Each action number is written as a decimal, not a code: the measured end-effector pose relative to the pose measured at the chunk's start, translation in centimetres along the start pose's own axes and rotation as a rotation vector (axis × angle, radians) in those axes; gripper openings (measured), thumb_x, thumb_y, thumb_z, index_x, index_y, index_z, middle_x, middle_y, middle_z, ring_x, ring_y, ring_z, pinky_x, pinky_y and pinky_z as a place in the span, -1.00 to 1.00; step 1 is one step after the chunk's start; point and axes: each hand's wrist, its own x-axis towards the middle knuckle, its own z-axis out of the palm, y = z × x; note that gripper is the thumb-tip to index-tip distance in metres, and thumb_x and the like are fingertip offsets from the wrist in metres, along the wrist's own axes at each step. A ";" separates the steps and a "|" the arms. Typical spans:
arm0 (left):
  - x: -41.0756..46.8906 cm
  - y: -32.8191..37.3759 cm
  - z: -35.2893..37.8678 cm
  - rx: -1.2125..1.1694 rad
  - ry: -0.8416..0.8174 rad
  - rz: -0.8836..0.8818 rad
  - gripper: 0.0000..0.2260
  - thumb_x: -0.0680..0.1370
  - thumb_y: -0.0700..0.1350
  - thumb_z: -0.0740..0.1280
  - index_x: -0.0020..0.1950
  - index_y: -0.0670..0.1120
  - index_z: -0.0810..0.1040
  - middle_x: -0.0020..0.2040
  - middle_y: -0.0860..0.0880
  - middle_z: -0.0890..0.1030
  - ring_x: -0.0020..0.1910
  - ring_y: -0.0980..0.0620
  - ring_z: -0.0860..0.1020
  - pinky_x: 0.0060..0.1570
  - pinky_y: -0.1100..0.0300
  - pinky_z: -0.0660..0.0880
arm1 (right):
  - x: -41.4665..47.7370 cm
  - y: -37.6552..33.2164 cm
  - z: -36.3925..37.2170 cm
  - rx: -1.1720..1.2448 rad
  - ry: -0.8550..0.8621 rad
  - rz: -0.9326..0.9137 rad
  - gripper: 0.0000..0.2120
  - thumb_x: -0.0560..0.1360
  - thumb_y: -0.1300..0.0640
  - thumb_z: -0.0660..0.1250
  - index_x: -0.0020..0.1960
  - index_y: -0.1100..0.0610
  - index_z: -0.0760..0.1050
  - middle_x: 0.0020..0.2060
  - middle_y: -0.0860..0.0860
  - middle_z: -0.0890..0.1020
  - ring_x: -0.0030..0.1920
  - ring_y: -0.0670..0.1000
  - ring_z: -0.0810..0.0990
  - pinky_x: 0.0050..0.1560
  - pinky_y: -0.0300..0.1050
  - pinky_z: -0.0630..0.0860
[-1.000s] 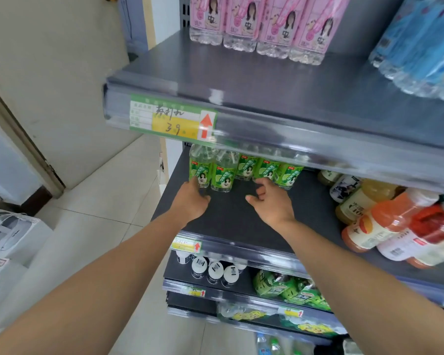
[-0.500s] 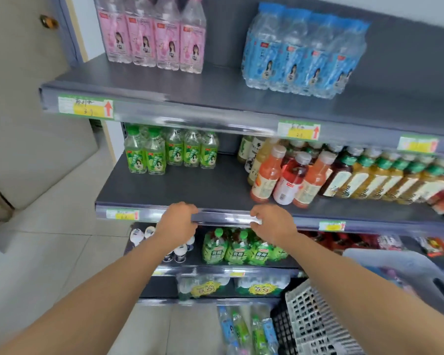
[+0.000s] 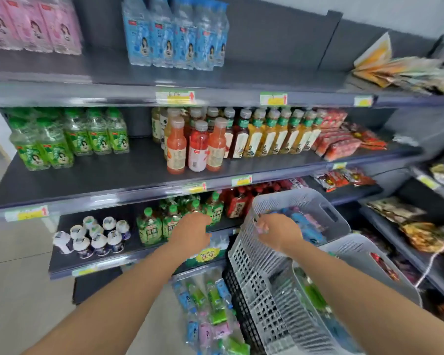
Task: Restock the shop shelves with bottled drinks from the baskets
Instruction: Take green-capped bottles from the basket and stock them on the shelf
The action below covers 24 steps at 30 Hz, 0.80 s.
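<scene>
We see dark grey shelves [image 3: 100, 176]: pink-labelled bottles [image 3: 36, 24] and blue-labelled bottles [image 3: 177, 34] on top; green-labelled bottles [image 3: 69, 139], orange drink bottles [image 3: 176, 149] and amber drink bottles [image 3: 274, 135] in the middle; white-capped bottles [image 3: 95, 237] lower down; mixed bottles [image 3: 208, 311] on the tiled floor [image 3: 16, 265].

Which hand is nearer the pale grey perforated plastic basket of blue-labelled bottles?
Right. The right hand is over the basket, at its rim; the left hand is off to its left.
</scene>
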 end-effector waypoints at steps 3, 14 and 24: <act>0.4 4.3 2.0 -0.015 -0.039 0.070 -0.78 0.55 -0.19 0.25 0.15 -0.23 0.55 0.11 -0.20 0.57 0.10 -0.17 0.53 -0.09 0.10 0.42 | -2.4 4.6 0.7 -0.007 -0.021 0.094 -0.75 0.50 0.15 0.21 0.14 -0.02 0.52 0.12 0.02 0.60 0.12 0.13 0.57 0.00 -0.03 0.53; 4.5 19.9 12.1 0.042 -0.193 0.215 -0.79 0.56 -0.19 0.27 0.17 -0.15 0.54 0.05 -0.14 0.57 0.03 -0.13 0.54 0.00 -0.02 0.53 | -7.3 22.7 4.9 0.068 -0.106 0.295 -0.74 0.48 0.12 0.27 0.16 -0.02 0.52 0.12 -0.05 0.60 0.14 0.06 0.56 0.03 -0.02 0.58; 8.6 29.1 24.1 0.014 -0.360 0.098 -0.78 0.55 -0.17 0.29 0.17 -0.16 0.55 0.10 -0.14 0.56 0.10 -0.13 0.54 0.07 -0.01 0.53 | -6.5 36.1 9.8 0.063 -0.221 0.328 -0.71 0.49 0.04 0.25 0.20 -0.02 0.50 0.16 0.00 0.58 0.18 0.10 0.56 0.06 -0.02 0.56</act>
